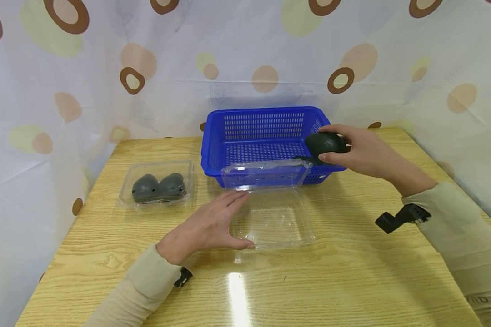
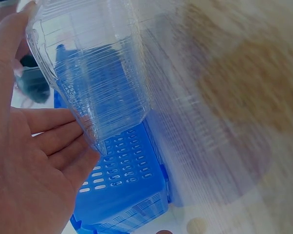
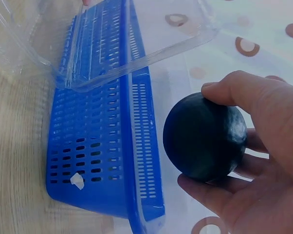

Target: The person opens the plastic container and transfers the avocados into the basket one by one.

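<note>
My right hand (image 1: pixel 362 152) grips a dark green avocado (image 1: pixel 326 143) above the right end of the blue plastic basket (image 1: pixel 212 150). The right wrist view shows the thumb on one side of the avocado (image 3: pixel 205 136) and fingers on the other. Part of another dark item (image 1: pixel 308 160) shows low in the basket, mostly hidden. In front of the basket lies a clear plastic clamshell box (image 1: pixel 274 222), its lid raised against the basket's front wall. My left hand (image 1: pixel 206 227) touches the box's left side, fingers fairly straight, thumb at the near corner.
On the left of the wooden table (image 1: pixel 106 272) sits a closed clear clamshell (image 1: pixel 124 184) with two dark green avocados (image 1: pixel 172 186) inside. A patterned curtain (image 1: pixel 245 54) stands behind the basket and along both sides.
</note>
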`<state>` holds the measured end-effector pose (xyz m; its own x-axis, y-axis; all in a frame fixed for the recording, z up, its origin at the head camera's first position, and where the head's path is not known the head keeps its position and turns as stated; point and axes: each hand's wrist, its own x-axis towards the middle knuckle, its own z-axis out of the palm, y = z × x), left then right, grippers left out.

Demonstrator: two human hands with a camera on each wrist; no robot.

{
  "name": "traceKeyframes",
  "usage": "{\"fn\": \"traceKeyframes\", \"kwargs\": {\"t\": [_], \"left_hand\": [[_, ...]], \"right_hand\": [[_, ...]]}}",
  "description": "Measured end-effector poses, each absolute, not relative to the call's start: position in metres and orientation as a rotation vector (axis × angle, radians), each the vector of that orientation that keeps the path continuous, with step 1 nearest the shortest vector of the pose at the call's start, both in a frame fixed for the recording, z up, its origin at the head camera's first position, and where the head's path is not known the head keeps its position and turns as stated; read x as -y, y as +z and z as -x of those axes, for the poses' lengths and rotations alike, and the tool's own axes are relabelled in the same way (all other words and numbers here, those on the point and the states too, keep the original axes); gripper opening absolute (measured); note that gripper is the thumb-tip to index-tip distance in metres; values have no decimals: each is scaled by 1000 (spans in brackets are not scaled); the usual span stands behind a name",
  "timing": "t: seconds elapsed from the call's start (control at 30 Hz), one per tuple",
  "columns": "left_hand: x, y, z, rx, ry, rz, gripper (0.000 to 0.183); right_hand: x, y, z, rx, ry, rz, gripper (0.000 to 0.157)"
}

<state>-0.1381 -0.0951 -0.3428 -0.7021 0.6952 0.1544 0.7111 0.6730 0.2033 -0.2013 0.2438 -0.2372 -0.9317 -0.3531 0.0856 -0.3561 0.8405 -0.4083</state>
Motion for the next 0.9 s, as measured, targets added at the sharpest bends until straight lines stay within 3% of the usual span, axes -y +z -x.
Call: {"fn": "traceKeyframes", "kwargs": {"t": [0.57,0.9], "left_hand": [[95,-345,139,2805,-395,1204,105],[95,-345,140,2802,-377,1207,105]], "right_hand": [[-218,-269,249,3041,747,-566,67],[-201,-283,260,3047,779,-621,64]]}}
